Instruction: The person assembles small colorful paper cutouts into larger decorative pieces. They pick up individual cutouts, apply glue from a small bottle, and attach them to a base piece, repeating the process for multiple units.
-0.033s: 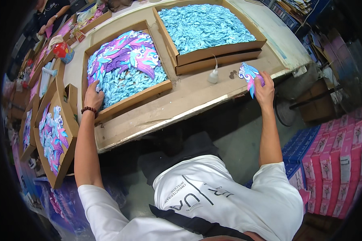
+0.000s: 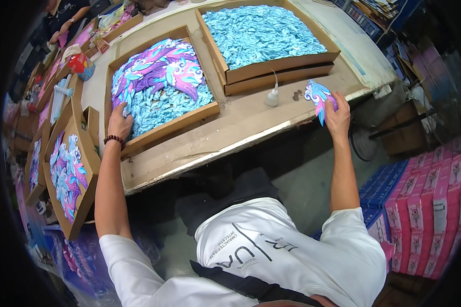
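Two hands, well apart — your right hand (image 2: pixel 337 113) grips a blue-and-pink cutout (image 2: pixel 316 97) just right of the glue bottle (image 2: pixel 272 95); your left hand (image 2: pixel 119 123) rests, fingers spread, in the cardboard tray (image 2: pixel 189 116) left of it.

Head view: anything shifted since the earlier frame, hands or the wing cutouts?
Nothing visibly changed. The left hand rests as before on the cutouts in the near cardboard tray; the right hand keeps holding the blue-and-pink cutout at the table edge beside the glue bottle.
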Action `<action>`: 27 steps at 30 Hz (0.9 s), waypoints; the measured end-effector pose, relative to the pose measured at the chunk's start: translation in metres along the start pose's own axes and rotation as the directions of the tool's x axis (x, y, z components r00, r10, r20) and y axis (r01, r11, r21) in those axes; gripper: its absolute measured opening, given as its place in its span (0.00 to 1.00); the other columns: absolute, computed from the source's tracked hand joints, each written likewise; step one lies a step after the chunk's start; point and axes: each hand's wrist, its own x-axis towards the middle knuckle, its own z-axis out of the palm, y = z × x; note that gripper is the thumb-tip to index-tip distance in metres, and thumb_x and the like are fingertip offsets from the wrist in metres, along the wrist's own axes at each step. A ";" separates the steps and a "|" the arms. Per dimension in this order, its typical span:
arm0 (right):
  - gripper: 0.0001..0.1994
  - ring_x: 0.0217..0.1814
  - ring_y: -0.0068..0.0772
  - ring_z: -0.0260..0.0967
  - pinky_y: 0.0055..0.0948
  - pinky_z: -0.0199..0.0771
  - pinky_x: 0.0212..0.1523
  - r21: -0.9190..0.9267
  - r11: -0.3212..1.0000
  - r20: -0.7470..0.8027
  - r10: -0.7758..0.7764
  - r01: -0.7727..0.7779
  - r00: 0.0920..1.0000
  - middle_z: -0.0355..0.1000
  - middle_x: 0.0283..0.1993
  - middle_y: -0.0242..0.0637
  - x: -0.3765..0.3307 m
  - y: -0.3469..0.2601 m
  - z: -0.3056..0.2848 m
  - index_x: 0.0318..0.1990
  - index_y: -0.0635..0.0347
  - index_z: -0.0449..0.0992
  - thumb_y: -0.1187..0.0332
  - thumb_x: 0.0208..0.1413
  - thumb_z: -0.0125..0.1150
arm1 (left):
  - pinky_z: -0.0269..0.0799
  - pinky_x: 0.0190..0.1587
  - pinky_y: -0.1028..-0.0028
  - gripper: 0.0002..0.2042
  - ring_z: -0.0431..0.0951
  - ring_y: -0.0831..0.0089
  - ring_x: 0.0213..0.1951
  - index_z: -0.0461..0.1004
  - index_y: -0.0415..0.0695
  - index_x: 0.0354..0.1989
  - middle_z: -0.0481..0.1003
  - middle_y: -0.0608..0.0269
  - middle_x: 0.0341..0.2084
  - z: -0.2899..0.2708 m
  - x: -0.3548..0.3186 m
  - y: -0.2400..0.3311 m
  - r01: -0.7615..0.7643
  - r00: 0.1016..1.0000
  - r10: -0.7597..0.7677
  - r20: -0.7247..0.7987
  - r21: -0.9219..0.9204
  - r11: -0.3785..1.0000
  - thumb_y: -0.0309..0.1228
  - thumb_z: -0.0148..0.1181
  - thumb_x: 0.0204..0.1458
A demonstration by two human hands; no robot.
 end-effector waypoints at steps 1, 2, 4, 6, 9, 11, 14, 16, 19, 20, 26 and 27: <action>0.14 0.58 0.50 0.66 0.40 0.64 0.59 0.052 0.998 -0.028 -0.028 0.030 0.999 0.71 0.54 0.49 -0.002 -0.005 -0.001 0.47 0.66 0.76 0.67 0.57 0.57 | 0.65 0.59 0.62 0.23 0.70 0.50 0.56 0.70 0.40 0.55 0.70 0.44 0.54 -0.001 0.000 0.001 0.001 1.000 -0.002 0.028 0.029 1.000 0.29 0.55 0.47; 0.13 0.58 0.49 0.66 0.39 0.64 0.59 0.113 0.993 -0.053 -0.036 0.042 0.998 0.72 0.54 0.48 -0.005 -0.012 -0.003 0.47 0.66 0.76 0.69 0.57 0.57 | 0.65 0.59 0.61 0.23 0.70 0.50 0.55 0.70 0.40 0.55 0.71 0.44 0.53 -0.002 0.002 0.002 0.018 0.999 -0.021 0.045 0.047 0.999 0.29 0.55 0.47; 0.11 0.55 0.46 0.69 0.36 0.66 0.57 0.221 0.971 -0.104 -0.071 0.093 0.992 0.73 0.50 0.47 -0.008 -0.035 -0.006 0.46 0.67 0.76 0.73 0.57 0.56 | 0.66 0.58 0.63 0.22 0.72 0.51 0.54 0.71 0.40 0.54 0.73 0.45 0.51 -0.006 0.004 0.005 0.055 0.996 -0.063 0.063 0.116 0.992 0.32 0.58 0.49; 0.10 0.49 0.44 0.72 0.36 0.70 0.53 0.276 0.928 -0.182 -0.207 0.252 0.961 0.75 0.46 0.46 -0.012 -0.064 -0.011 0.45 0.67 0.77 0.79 0.55 0.55 | 0.69 0.54 0.60 0.17 0.74 0.48 0.49 0.74 0.42 0.49 0.75 0.43 0.45 -0.010 0.004 0.011 0.094 0.990 -0.110 0.083 0.176 0.980 0.32 0.57 0.50; 0.10 0.43 0.43 0.73 0.34 0.73 0.47 0.361 0.834 -0.237 -0.350 0.417 0.906 0.76 0.40 0.44 -0.020 -0.112 -0.021 0.41 0.68 0.76 0.84 0.53 0.55 | 0.71 0.45 0.54 0.10 0.76 0.46 0.41 0.77 0.43 0.40 0.77 0.43 0.36 -0.018 0.004 0.024 0.065 0.993 -0.096 0.075 0.337 0.939 0.32 0.52 0.53; 0.07 0.39 0.42 0.74 0.33 0.74 0.42 0.460 0.741 -0.212 -0.442 0.488 0.872 0.76 0.36 0.44 -0.027 -0.142 -0.023 0.38 0.68 0.76 0.84 0.51 0.58 | 0.71 0.43 0.53 0.10 0.76 0.47 0.41 0.76 0.43 0.38 0.77 0.45 0.36 -0.029 0.000 0.029 0.024 0.999 -0.012 -0.032 0.385 0.923 0.32 0.51 0.55; 0.08 0.34 0.41 0.74 0.32 0.74 0.37 0.624 0.570 -0.156 -0.580 0.535 0.800 0.76 0.33 0.42 -0.037 -0.181 -0.011 0.37 0.67 0.76 0.84 0.49 0.60 | 0.72 0.43 0.55 0.11 0.76 0.49 0.41 0.76 0.45 0.40 0.77 0.48 0.36 -0.043 -0.004 0.031 0.055 0.988 -0.003 -0.151 0.341 0.939 0.35 0.50 0.57; 0.08 0.33 0.42 0.74 0.33 0.73 0.35 0.687 0.550 -0.062 -0.606 0.474 0.793 0.77 0.32 0.42 -0.042 -0.201 0.003 0.37 0.66 0.77 0.83 0.48 0.61 | 0.72 0.44 0.57 0.11 0.77 0.50 0.41 0.76 0.46 0.42 0.77 0.49 0.37 -0.048 -0.008 0.027 0.020 0.988 0.023 -0.155 0.267 0.963 0.35 0.51 0.57; 0.06 0.34 0.43 0.74 0.34 0.73 0.36 0.707 0.577 0.103 -0.655 0.408 0.748 0.77 0.34 0.43 -0.046 -0.229 0.034 0.37 0.65 0.78 0.80 0.49 0.62 | 0.68 0.54 0.61 0.16 0.72 0.51 0.52 0.73 0.45 0.51 0.74 0.48 0.49 -0.041 -0.012 0.020 0.017 1.000 -0.013 -0.027 0.155 0.988 0.26 0.50 0.53; 0.06 0.35 0.43 0.74 0.34 0.73 0.36 0.714 0.573 0.118 -0.665 0.402 0.738 0.77 0.34 0.43 -0.048 -0.238 0.047 0.36 0.64 0.78 0.79 0.50 0.62 | 0.66 0.59 0.63 0.21 0.70 0.52 0.56 0.71 0.44 0.55 0.71 0.48 0.53 -0.038 -0.011 0.017 -0.044 0.998 0.036 0.052 0.150 0.988 0.21 0.47 0.51; 0.06 0.38 0.42 0.74 0.34 0.74 0.38 0.759 0.543 0.185 -0.709 0.360 0.681 0.77 0.34 0.42 -0.067 -0.267 0.079 0.37 0.63 0.79 0.75 0.50 0.62 | 0.71 0.49 0.58 0.16 0.75 0.50 0.47 0.75 0.44 0.45 0.75 0.49 0.46 -0.018 0.002 0.013 -0.035 0.999 0.030 0.024 0.273 0.961 0.25 0.43 0.53; 0.06 0.38 0.42 0.74 0.34 0.74 0.38 0.752 0.559 0.208 -0.705 0.350 0.678 0.77 0.34 0.42 -0.069 -0.267 0.079 0.37 0.63 0.79 0.75 0.50 0.62 | 0.71 0.48 0.57 0.14 0.76 0.50 0.46 0.76 0.44 0.44 0.76 0.49 0.44 -0.019 0.005 0.014 -0.016 0.998 -0.003 0.064 0.303 0.953 0.26 0.43 0.53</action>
